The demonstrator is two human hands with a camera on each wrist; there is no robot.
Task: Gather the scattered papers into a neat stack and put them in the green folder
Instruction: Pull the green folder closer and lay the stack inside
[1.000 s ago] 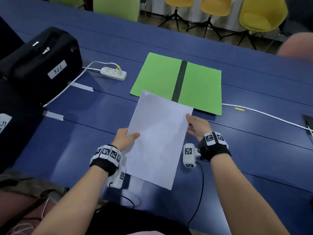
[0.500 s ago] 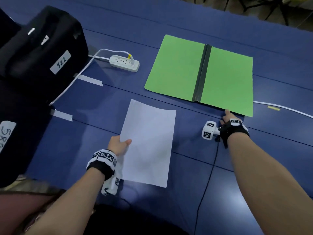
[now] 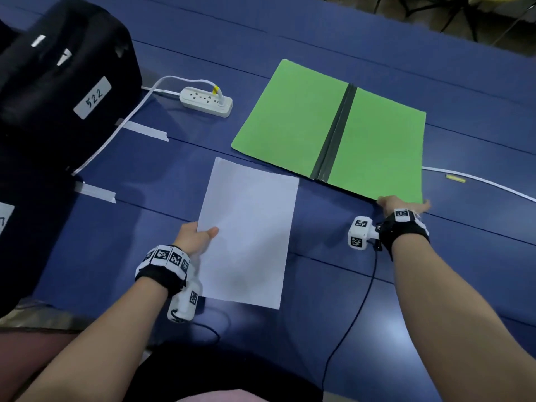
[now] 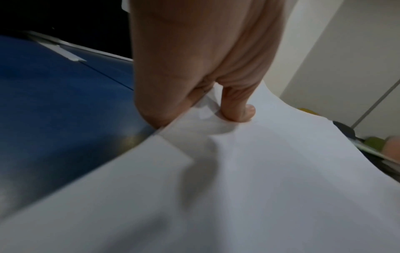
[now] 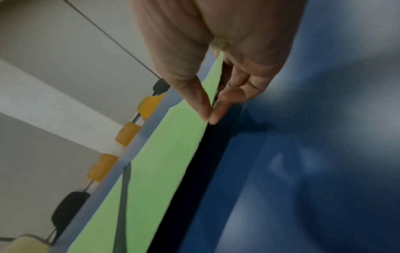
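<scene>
At the lower left of the head view, the left hand (image 3: 193, 238) pinched the left edge of the gathered stack of plain white paper sheets (image 3: 246, 233), thumb on top and fingers beneath; the left wrist view showed the thumb (image 4: 238, 109) pressing a dimple into the top sheet (image 4: 249, 179). The stack sat at centre frame, just clear of the blue table (image 3: 319, 329), its far corner close to the folder but not on it. Gathering therefore appeared complete. At upper centre-right, the flat green card folder with a dark spine strip (image 3: 293, 117) lay open on the table. At the right, the right hand (image 3: 401, 205) pinched the near edge of the folder (image 5: 173, 145) between thumb and fingers. Judged remaining: placing the stack on the folder and closing the cover.
</scene>
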